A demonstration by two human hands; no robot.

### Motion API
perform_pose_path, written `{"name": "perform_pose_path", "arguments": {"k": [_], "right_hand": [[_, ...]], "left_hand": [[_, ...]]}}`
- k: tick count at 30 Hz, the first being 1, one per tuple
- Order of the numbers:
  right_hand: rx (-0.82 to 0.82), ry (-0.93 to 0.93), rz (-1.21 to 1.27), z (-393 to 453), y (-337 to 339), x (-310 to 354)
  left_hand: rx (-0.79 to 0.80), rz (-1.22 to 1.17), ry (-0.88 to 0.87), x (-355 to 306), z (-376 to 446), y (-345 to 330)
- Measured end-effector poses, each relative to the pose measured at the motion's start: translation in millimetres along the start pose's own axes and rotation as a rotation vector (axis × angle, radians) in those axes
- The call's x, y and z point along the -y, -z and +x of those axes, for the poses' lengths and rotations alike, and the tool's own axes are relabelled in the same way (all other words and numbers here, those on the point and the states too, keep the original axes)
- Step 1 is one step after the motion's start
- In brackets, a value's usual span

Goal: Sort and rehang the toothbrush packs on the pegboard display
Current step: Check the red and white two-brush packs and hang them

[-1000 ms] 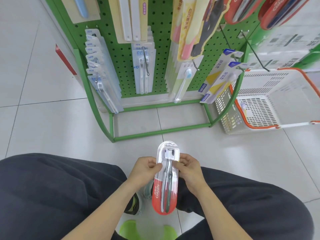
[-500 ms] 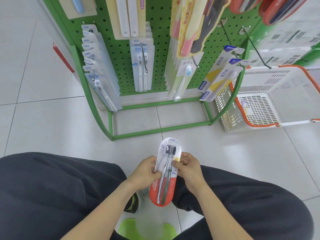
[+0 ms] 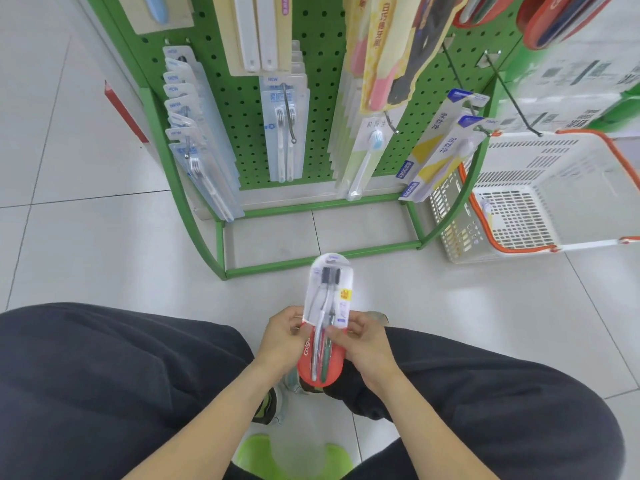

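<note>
Hands: left hand (image 3: 284, 336) and right hand (image 3: 363, 341) pinched the toothbrush pack (image 3: 327, 313) by its side edges.
Handling: probably light, stiff, slippery blister; best gripped by the edges.

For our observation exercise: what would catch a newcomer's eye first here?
The red-based toothbrush pack, gripped by the left hand and right hand at centre. Behind it stands the green pegboard display of hanging packs, with a white basket on its right.

Red-based twin toothbrush pack (image 3: 327, 317), upright
</note>
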State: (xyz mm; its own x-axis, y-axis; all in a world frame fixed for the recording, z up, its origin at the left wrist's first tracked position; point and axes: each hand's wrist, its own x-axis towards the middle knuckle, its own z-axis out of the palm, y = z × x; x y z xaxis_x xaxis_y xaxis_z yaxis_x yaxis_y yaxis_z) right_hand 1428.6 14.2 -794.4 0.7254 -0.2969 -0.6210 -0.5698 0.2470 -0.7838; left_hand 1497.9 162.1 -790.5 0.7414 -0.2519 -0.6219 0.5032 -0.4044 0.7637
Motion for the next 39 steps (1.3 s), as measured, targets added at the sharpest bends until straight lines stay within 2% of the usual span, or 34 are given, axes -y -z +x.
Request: {"name": "perform_pose_path", "arguments": {"k": [2,6,12,14,18,23,25,27,30,33,39], "right_hand": [[-0.040,0.043,-0.070,-1,-2,0],[-0.140,0.034,0.066,3,3,2],[0.073,0.093,0.004,0,8,6],[0.066,0.120,0.038,0,6,6],[0.025,0.116,0.305,-5,6,12],[0.183,0.122,0.351,-8,7,21],[0.166,0.112,0.347,-8,6,20],[0.116,0.105,0.320,-8,4,17],[0.129,0.115,0.329,-11,-1,14],[0.153,0.033,0.428,-16,-6,15],[0.117,0.028,0.320,-10,-12,9]], "left_hand": [[-0.048,0.010,0.027,1,-3,-1],[0.163,0.071,0.106,2,-10,-7],[0.031,-0.026,0.075,-1,-13,-7],[0.064,-0.095,0.064,-8,-14,-5],[0.256,-0.281,0.056,-24,-19,2],[0.129,-0.298,0.081,-21,-20,1],[0.052,-0.026,0.004,-17,-20,0],[-0.047,0.338,-0.183,-10,-23,-2],[0.054,0.502,-0.405,-5,-26,-7],[0.158,0.383,-0.416,-7,-34,-13],[0.069,0.080,-0.301,2,-34,-20]]}}
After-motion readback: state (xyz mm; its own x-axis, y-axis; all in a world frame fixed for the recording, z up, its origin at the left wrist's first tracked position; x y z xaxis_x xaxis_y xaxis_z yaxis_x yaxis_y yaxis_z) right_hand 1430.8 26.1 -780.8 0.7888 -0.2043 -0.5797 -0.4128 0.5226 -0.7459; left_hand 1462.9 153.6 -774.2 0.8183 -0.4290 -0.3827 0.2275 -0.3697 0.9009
